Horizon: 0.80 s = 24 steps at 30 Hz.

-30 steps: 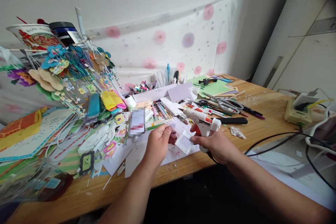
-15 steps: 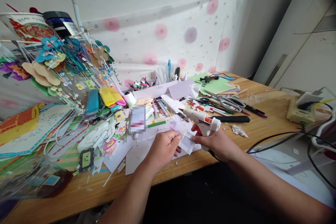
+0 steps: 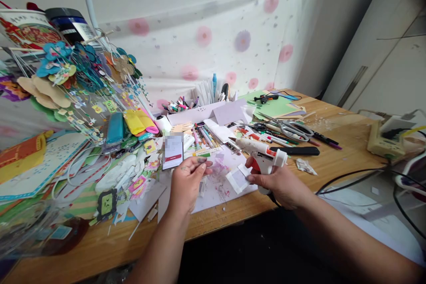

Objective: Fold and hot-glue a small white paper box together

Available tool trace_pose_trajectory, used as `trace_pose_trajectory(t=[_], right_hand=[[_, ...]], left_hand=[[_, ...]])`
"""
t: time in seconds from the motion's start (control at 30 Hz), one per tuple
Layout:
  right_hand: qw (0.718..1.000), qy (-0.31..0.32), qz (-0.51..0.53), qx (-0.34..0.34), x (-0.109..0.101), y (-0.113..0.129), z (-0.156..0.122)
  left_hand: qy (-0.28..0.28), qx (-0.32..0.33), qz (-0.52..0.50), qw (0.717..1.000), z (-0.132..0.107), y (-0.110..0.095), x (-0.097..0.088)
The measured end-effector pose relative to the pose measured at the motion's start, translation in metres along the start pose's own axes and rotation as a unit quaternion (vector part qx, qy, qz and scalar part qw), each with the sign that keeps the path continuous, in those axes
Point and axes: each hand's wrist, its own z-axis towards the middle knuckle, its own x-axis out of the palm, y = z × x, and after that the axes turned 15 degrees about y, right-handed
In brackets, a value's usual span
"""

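My right hand (image 3: 279, 186) grips a white hot glue gun (image 3: 261, 153) with an orange trigger, its nozzle pointing left over the table. A small white paper square (image 3: 237, 179) with a raised border meets the thumb and fingertips of that hand; whether it is pinched there or only touched I cannot tell. My left hand (image 3: 189, 182) hovers just in front of a phone (image 3: 173, 151), thumb and fingers closed together. Anything between those fingertips is too small to make out. Under both hands lies a pale sheet (image 3: 213, 199) strewn with scraps.
Markers (image 3: 206, 135), scissors (image 3: 293, 128) and a black bar-shaped item (image 3: 294, 151) lie behind the hands. Paper flower mobiles (image 3: 89, 66) hang at left above paper piles. A power strip (image 3: 382, 140) with cables stands at right. A clear plastic container (image 3: 43, 226) sits at front left.
My left hand has moved left and slightly up, away from the paper square to the front of the phone. The glue gun has shifted slightly right, still in my right hand.
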Motion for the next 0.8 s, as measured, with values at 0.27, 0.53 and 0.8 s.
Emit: trace_pose_trajectory(t=[0.27,0.53,0.8], right_hand=[[0.997,-0.049,0.054,-0.031,-0.001,-0.004,0.012],[0.996,-0.047,0.059,-0.038,0.008,-0.012,0.013],[0.937,-0.314,-0.151,-0.018,-0.138,0.016,0.030]], left_hand=[[0.069,-0.037,-0.010,0.997,-0.018,0.003,0.015],[0.163,-0.094,-0.044,0.981,-0.012,0.010,0.048],[0.124,-0.100,-0.022,0.987,0.008,0.013,0.038]])
